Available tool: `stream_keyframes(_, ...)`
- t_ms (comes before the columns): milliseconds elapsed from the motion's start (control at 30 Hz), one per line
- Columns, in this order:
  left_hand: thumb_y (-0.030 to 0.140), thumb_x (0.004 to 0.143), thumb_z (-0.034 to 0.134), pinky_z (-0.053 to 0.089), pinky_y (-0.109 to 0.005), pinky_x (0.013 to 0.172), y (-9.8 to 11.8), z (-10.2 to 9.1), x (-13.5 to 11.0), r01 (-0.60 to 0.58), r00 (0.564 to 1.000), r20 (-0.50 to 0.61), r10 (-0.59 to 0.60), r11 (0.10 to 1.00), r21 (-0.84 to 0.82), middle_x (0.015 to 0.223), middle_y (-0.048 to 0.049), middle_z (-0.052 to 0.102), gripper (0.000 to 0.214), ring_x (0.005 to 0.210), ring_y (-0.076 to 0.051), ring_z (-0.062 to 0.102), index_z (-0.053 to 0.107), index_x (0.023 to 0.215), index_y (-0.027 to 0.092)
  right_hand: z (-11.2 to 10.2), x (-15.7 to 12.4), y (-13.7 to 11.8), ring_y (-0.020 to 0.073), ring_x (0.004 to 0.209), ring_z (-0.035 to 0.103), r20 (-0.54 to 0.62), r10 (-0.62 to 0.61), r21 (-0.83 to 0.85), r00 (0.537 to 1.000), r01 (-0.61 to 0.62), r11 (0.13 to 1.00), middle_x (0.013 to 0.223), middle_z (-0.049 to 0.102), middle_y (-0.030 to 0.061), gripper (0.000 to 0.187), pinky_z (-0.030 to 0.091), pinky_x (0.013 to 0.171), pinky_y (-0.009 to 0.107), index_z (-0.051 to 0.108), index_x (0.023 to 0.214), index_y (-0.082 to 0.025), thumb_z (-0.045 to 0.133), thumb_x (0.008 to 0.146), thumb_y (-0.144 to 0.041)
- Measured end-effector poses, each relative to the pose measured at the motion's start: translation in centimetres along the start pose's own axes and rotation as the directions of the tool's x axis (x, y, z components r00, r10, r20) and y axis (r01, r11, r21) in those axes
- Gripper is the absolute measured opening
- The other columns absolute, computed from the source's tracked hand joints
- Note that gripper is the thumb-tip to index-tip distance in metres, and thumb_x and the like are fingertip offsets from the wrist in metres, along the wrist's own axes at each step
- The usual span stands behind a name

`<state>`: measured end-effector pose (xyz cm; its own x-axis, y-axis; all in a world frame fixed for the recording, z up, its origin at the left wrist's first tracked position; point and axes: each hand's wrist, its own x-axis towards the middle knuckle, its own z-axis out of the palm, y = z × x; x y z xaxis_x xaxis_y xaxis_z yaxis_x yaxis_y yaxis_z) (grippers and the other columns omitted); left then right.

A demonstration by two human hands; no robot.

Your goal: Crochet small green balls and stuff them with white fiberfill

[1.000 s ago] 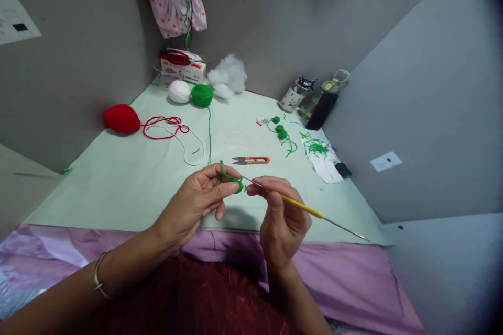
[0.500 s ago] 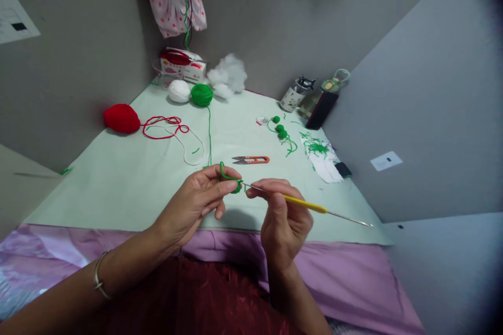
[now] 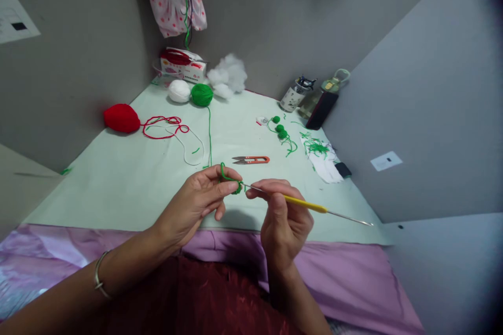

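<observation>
Between thumb and fingers, my left hand (image 3: 204, 196) pinches a small green crochet piece (image 3: 237, 188). Green yarn (image 3: 209, 136) loops over its index finger and runs back to a green yarn ball (image 3: 201, 95). My right hand (image 3: 286, 217) grips a crochet hook (image 3: 305, 204) with a yellow handle and a metal tip at each end. The hook's left tip meets the green piece beside my left fingertips; whether it sits inside a stitch is too small to tell. Orange-handled thread snips (image 3: 251, 160) lie just beyond my hands.
A red yarn ball (image 3: 121, 119) and a white one (image 3: 179, 91) lie left. Fluffy white stuffing (image 3: 228, 76) and a box (image 3: 184, 67) stand behind. Small green balls (image 3: 280, 129), yarn scraps (image 3: 316, 147), a pen cup (image 3: 294, 96) and a phone (image 3: 322, 110) occupy the right side.
Almost nothing differs. The hook tip and the green piece have shifted very slightly at my left fingertips; both hands keep their hold.
</observation>
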<state>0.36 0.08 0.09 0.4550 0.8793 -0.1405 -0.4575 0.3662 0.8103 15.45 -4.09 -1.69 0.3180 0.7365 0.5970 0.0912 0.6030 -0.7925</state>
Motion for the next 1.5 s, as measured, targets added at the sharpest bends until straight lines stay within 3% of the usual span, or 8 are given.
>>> stream_keyframes(400,0.027,0.087,0.082,0.037,-0.011,0.042,-0.2,-0.4,-0.2,0.016,1.000,0.006,-0.016,0.999,0.035,0.058,0.0115,0.042,0.011,0.039,0.001,0.028,0.076,0.092,0.019,0.0,-0.1,0.2,0.0185,0.079,0.071,-0.002,0.008,-0.021,1.000,-0.008,1.000,0.087,0.074,0.0024,0.020,0.058,0.069,0.038,0.077,0.101,-0.025,0.058,0.103,-0.021)
stream_keyframes(533,0.028,0.085,0.084,0.036,-0.011,0.040,-0.2,-0.2,-0.1,0.010,1.000,0.000,-0.010,0.999,0.037,0.065,0.0097,0.053,0.015,0.039,0.002,0.031,0.074,0.092,0.018,0.1,-0.1,0.2,0.0180,0.080,0.070,0.012,-0.033,-0.079,0.999,0.034,0.996,0.087,0.074,0.0019,0.020,0.057,0.071,0.037,0.076,0.102,-0.025,0.057,0.103,-0.020)
stream_keyframes(667,0.027,0.079,0.089,0.041,-0.011,0.039,0.0,0.3,-0.1,-0.013,1.000,0.013,0.012,1.000,0.007,0.074,0.0061,0.064,0.042,0.047,-0.003,0.043,0.068,0.116,0.019,0.0,0.0,0.1,0.0182,0.087,0.069,0.089,-0.083,-0.122,0.993,0.094,0.988,0.093,0.076,0.0031,0.021,0.057,0.073,0.035,0.077,0.104,-0.026,0.057,0.103,-0.019)
stream_keyframes(833,0.026,0.081,0.088,0.040,-0.009,0.038,0.1,0.4,-0.1,-0.022,0.999,0.033,0.022,1.000,0.022,0.073,0.0069,0.064,0.072,0.046,-0.003,0.039,0.053,0.143,0.017,-0.1,-0.2,0.4,0.0175,0.094,0.069,0.160,-0.046,-0.137,0.986,0.068,0.988,0.098,0.077,0.0030,0.021,0.056,0.082,0.034,0.078,0.107,-0.027,0.060,0.101,-0.018)
stream_keyframes(1000,0.028,0.085,0.084,0.042,-0.010,0.040,-0.2,-0.1,0.0,-0.035,0.999,0.018,0.033,0.995,0.092,0.089,0.0027,0.066,0.066,0.050,-0.002,0.047,0.057,0.145,0.022,0.1,0.1,0.9,0.0136,0.078,0.066,0.036,0.136,0.058,0.990,-0.137,0.989,0.090,0.075,0.0007,0.017,0.054,0.072,0.029,0.079,0.098,-0.027,0.062,0.101,-0.023)
stream_keyframes(1167,0.028,0.085,0.083,0.044,-0.011,0.040,-0.4,-0.3,0.1,-0.067,0.998,0.020,0.065,0.989,0.130,0.094,0.0007,0.062,0.059,0.058,-0.005,0.049,0.063,0.141,0.023,0.0,0.9,0.8,0.0120,0.072,0.069,0.033,0.297,0.236,0.954,-0.296,0.925,0.089,0.077,0.0017,0.016,0.056,0.069,0.027,0.078,0.093,-0.023,0.064,0.100,-0.029)
stream_keyframes(1367,0.026,0.085,0.082,0.042,-0.010,0.039,0.0,0.0,0.0,-0.094,0.996,0.009,0.094,0.985,0.146,0.094,0.0002,0.059,0.055,0.063,-0.007,0.048,0.066,0.137,0.023,-0.5,1.2,0.8,0.0145,0.073,0.073,0.061,0.237,0.199,0.970,-0.244,0.949,0.086,0.078,0.0032,0.018,0.061,0.069,0.030,0.074,0.094,-0.021,0.060,0.102,-0.029)
stream_keyframes(1500,0.026,0.086,0.080,0.043,-0.012,0.041,0.0,-0.1,-0.1,-0.115,0.993,-0.001,0.118,0.973,0.199,0.096,0.0007,0.059,0.054,0.059,-0.006,0.046,0.065,0.138,0.024,-0.9,0.9,0.2,0.0154,0.079,0.074,0.068,0.122,-0.004,0.990,-0.122,0.993,0.091,0.078,0.0029,0.020,0.062,0.074,0.032,0.073,0.100,-0.023,0.054,0.104,-0.023)
